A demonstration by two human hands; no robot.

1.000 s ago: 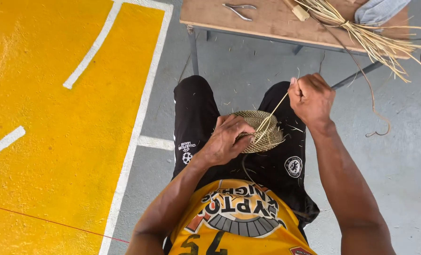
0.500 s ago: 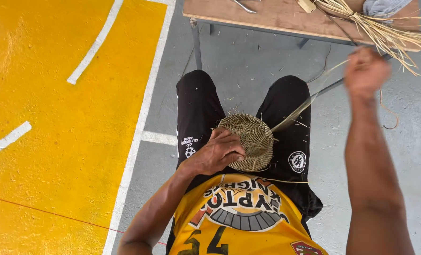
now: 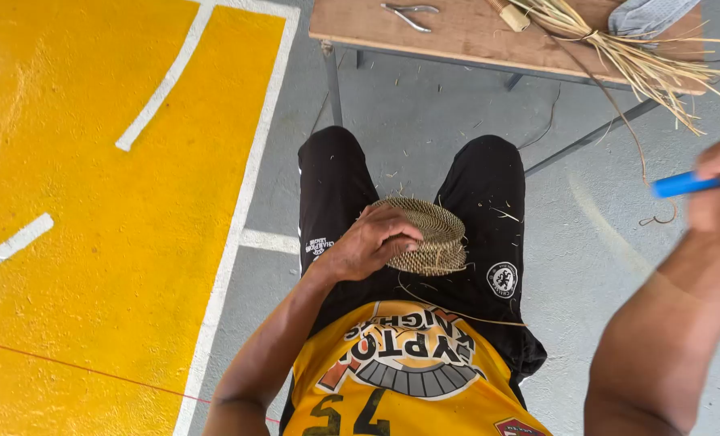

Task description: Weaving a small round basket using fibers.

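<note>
Our right hand [image 3: 719,190] has swung out and up to the right frame edge; a second ago it sat just above the round woven straw coil [image 3: 424,234], half a second ago it was already lifting away. We read that as a stitch being pulled through, the strand drawn out. The hand is blurred and cropped now; it seems closed around a blue stick-like tool [image 3: 681,184], but we cannot tell the grip for sure.

Left hand [image 3: 368,242] has not moved: fingers curled over the near-left rim of the coil, pinning it on the lap between the black-shorted thighs.

A thin pale straw strand [image 3: 457,311] trails from under the coil across the yellow jersey; where it ends is hard to make out.

At the top, the wooden bench [image 3: 457,32] is cut off by the frame, with metal pliers [image 3: 408,12] and a loose bundle of dried straw [image 3: 642,60] on it. A grey cloth corner [image 3: 646,12] shows only partly. The coil's far side is clear; its near-left part is hidden under the left hand.
</note>
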